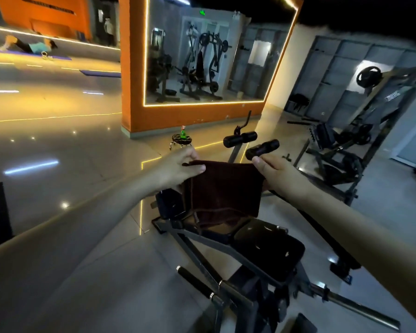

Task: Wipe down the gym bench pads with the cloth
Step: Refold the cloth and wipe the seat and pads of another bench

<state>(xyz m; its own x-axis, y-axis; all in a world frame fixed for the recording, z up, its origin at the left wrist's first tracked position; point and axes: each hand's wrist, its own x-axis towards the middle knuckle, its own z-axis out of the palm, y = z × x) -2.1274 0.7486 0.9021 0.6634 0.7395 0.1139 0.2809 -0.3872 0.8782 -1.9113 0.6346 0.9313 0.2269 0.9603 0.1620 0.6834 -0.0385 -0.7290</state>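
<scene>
Both hands [228, 171] pinching brown cloth [222, 193] taut, above black bench pad [269, 246]

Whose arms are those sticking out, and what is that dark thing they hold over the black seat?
Those arms belong to the person wearing the camera. It sits on their head and looks forward and down, so you see only arms and hands. The left hand and right hand each pinch a top corner of a dark brown fluffy cloth, which hangs between them. Below it is a black padded gym bench on a grey metal frame; the cloth's bottom edge reaches down to its pads. Behind stand two black foam rollers and a big wall mirror edged with a glowing light strip.
</scene>
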